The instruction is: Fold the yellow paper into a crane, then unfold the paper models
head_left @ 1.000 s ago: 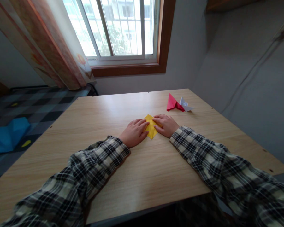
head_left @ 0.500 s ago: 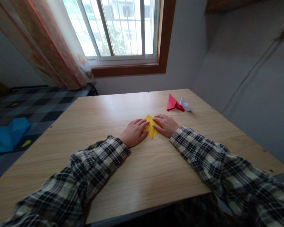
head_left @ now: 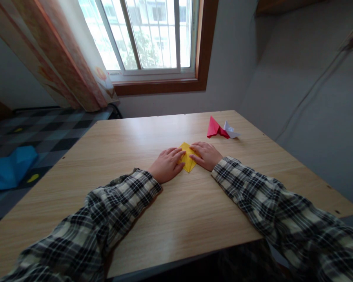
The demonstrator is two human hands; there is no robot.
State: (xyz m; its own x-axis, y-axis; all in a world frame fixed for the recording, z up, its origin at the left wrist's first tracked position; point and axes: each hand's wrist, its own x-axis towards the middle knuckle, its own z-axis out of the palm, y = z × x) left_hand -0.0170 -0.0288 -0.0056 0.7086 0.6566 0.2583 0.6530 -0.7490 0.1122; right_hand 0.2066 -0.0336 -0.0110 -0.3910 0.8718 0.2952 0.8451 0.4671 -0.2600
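Yellow paper [head_left: 188, 159] lies flat on the table [head_left: 176, 219], a little past the table's middle, folded into a small kite-like shape with one point toward 6 o'clock.

Left hand [head_left: 166, 164] sits at the paper's 9 o'clock, palm down. Fingers [head_left: 176, 153] lie close together, stretched out, tips resting on the paper's left edge. No pinch; they press flat.

Right hand [head_left: 206, 155] sits at the paper's 3 o'clock, palm down too. Fingers [head_left: 195, 149] lie close together and slightly curled, tips on the upper right part of the paper. Thumb position under the hand: cannot tell.

The two hands' fingertips nearly meet over the paper; only the paper's middle strip and lower point show between them.

Both forearms are in plaid sleeves [head_left: 120, 203], lying on the table and running toward 6 o'clock.

Red folded paper [head_left: 214, 128] is on the table at about 1 o'clock from the right hand, well apart from it. White folded paper [head_left: 230, 130] is touching or just beside the red one, on its 3 o'clock side; cannot tell which.

Window [head_left: 147, 35] is at 12 o'clock beyond the table, curtain [head_left: 61, 58] at its 9 o'clock side. Blue thing [head_left: 10, 166] is on the checked floor at 9 o'clock, off the table.
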